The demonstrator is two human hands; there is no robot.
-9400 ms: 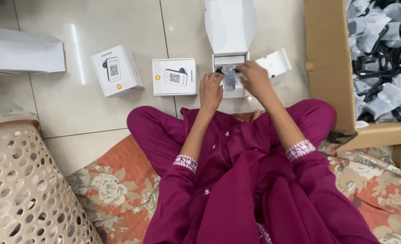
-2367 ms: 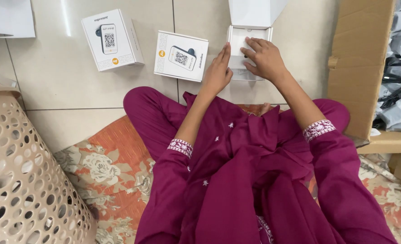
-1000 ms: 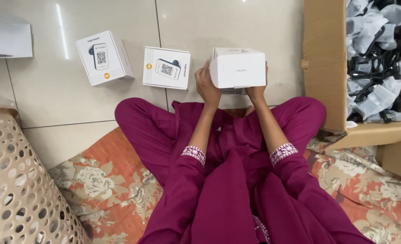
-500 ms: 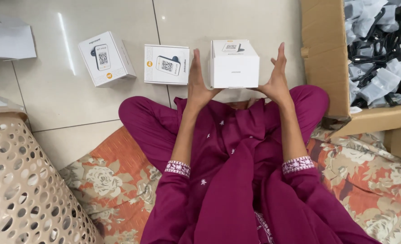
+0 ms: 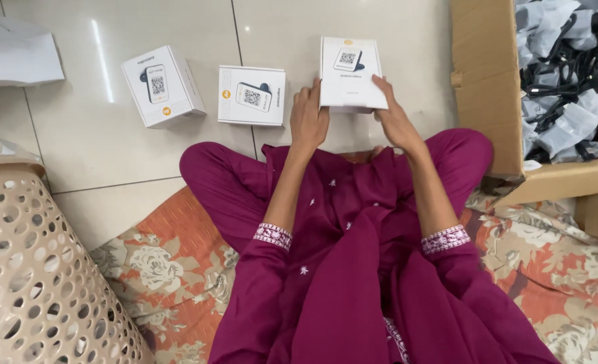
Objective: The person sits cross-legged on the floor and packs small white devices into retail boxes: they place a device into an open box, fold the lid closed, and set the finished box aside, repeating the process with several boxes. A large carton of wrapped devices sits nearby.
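- Both hands, left hand and right hand, grasp 1 closed white cardboard box at upper centre, over the tiled floor.
- 2 matching white boxes lie at its left.

Near the top centre of the frame, the left hand and the right hand gripped a closed white box by its lower corners, printed face up. To its left, two more white boxes lay on the tiled floor. A cardboard carton of bagged black cables filled the upper right, and a perforated beige basket the lower left.
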